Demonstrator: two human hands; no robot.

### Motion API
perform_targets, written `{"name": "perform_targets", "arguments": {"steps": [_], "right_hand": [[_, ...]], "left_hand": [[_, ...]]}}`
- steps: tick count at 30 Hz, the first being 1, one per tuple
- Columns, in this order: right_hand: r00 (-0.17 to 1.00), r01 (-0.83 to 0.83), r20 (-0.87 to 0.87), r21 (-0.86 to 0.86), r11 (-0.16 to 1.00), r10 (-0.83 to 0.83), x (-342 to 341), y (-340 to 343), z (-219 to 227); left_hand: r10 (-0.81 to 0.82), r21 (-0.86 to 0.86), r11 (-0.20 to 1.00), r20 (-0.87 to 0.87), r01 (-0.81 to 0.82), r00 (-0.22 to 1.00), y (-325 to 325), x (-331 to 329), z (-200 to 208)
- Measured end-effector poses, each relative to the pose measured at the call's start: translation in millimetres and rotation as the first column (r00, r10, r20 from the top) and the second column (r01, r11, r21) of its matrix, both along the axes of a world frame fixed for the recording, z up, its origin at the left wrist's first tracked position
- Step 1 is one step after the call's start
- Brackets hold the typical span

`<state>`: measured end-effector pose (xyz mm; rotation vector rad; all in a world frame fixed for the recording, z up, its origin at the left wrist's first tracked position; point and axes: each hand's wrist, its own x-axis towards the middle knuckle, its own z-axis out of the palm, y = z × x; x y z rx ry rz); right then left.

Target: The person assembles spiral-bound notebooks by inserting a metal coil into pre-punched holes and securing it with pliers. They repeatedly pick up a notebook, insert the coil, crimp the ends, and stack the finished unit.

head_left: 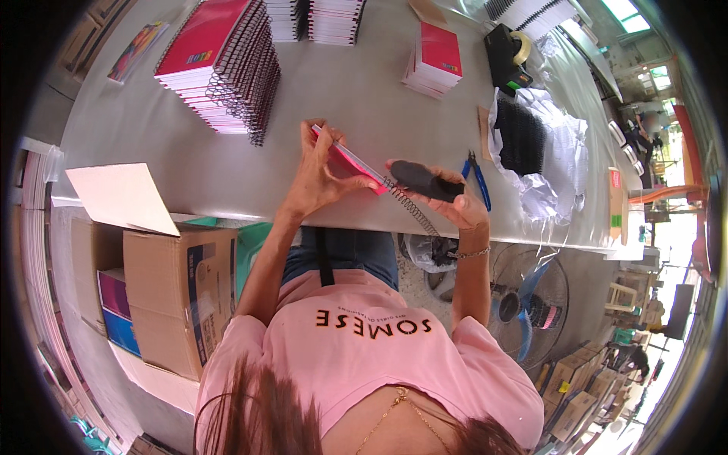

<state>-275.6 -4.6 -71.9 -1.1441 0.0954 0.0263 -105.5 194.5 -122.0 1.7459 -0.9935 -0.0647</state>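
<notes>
My left hand (315, 171) grips a thin notebook (347, 159) with a red-pink cover, tilted on edge above the table. Out of the notebook's near right corner runs a dark wire-like spiral coil (413, 208), its loose end hanging past the table edge. My right hand (464, 206) is closed round a dark grey, oblong, rounded object (418, 178), whose kind I cannot make out. That object is close to the corner where the coil meets the notebook; whether they touch is unclear. Blue-handled cutters (478, 182) lie just right of my right hand.
Spiral-bound red notebooks (216, 53) stand in a tall stack at left. Farther back right are a smaller red-covered stack (438, 57), a tape dispenser (508, 61) and black coils (520, 136) in white plastic. Below the table are a cardboard box (163, 296) and a fan (523, 303).
</notes>
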Motion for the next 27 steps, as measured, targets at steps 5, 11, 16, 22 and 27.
{"name": "perform_targets", "arguments": {"steps": [5, 11, 16, 22, 27], "right_hand": [[0.999, -0.04, -0.001, -0.232, 0.972, 0.04, -7, -13, -20], [0.978, 0.105, -0.088, -0.573, 0.812, -0.188, 6, -2, 5], [0.981, 0.061, -0.08, -0.74, 0.67, -0.178, 8, 7, 15], [0.993, 0.093, -0.017, -0.477, 0.874, -0.114, -5, 12, 23], [0.992, -0.007, 0.096, -0.591, 0.807, 0.079, 2, 21, 39]], "left_hand": [[-0.002, -0.023, 1.0, -0.01, 0.002, 1.0, -4, 0, -6], [0.006, -0.037, 0.999, 0.059, -0.003, 0.998, -4, 2, -2], [-0.006, -0.047, 0.999, 0.119, 0.011, 0.993, -6, 6, -3], [-0.03, -0.046, 0.998, 0.008, 0.031, 1.0, -5, 7, -2], [-0.105, -0.073, 0.992, -0.007, 0.104, 0.994, 1, 4, 1]]}}
